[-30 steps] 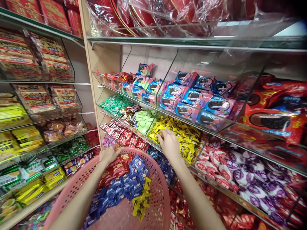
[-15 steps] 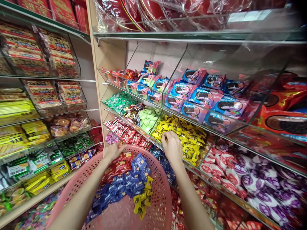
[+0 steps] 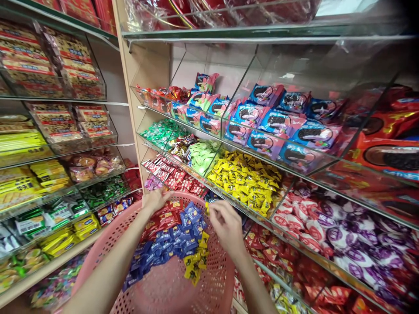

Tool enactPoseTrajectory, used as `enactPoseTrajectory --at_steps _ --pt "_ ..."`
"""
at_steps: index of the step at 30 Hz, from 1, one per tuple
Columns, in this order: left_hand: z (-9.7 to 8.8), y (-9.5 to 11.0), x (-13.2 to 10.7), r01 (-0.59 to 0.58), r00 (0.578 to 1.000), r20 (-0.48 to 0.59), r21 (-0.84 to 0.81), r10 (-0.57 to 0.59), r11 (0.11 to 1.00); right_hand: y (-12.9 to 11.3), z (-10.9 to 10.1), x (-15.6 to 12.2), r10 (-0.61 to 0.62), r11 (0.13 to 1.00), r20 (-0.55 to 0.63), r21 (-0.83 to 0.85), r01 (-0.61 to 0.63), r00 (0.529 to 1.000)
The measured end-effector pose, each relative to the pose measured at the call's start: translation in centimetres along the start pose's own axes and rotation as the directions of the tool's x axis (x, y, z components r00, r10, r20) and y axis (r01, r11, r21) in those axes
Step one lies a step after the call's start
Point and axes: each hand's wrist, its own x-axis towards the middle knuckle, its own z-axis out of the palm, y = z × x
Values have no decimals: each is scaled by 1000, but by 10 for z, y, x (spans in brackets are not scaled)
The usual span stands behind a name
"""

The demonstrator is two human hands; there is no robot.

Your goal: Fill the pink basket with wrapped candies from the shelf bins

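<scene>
A pink perforated plastic basket (image 3: 220,257) tilts in front of me, with my left hand (image 3: 155,200) closed on its far left rim. Inside it lie red-wrapped candies (image 3: 163,216), blue-wrapped candies (image 3: 173,239) and a small heap of yellow-wrapped candies (image 3: 196,264). My right hand (image 3: 225,222) is over the basket's right rim, fingers pinched, and a bit of yellow wrapper (image 3: 207,207) shows at the fingertips. Behind that hand is a clear shelf bin full of yellow-wrapped candies (image 3: 245,179).
Blue-packed cookies (image 3: 271,122) fill the bins above. White-and-purple wrapped candies (image 3: 353,235) lie to the right, and green candies (image 3: 163,134) to the far left. Glass shelf edges (image 3: 229,39) jut out overhead. Packaged snacks (image 3: 75,56) stock the left-hand shelves.
My right hand has come from the yellow candy bin, left and down to the basket's rim, with yellow wrapper at its fingertips. My left hand stays on the rim.
</scene>
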Motion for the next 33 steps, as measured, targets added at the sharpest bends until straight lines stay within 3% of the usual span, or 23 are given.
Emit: enactPoseTrajectory --at_steps 3,5,9,13,16,19,24,28,33 --pt "0 0 0 -8 1000 0 -8 8 1000 11 11 -34 47 999 179 -24 -43 983" --pt "0 0 0 -9 1000 7 -20 9 1000 22 15 -49 83 995 233 -76 -67 969" --pt "2 -1 1 2 1000 16 -38 -1 999 35 16 -66 151 985 262 -119 -123 953" --pt "3 -2 3 -10 1000 2 -24 10 1000 31 11 -65 143 988 196 -82 -129 970" --pt "4 -3 3 -14 1000 -11 -6 14 1000 21 -2 -46 91 993 146 -88 -79 985" --pt "3 -4 3 -12 1000 -2 -9 12 1000 11 -24 -9 1 992 83 -126 9 997" --pt "3 -5 1 -29 1000 1 -35 29 999 13 -50 63 -90 921 -97 -387 45 991" --pt "6 -5 2 -18 1000 -11 -36 18 999 31 -45 96 -27 837 -106 -545 -36 994" --pt "7 -5 4 -19 1000 -9 -37 19 999 44 -33 98 -14 821 -100 -569 -45 995"
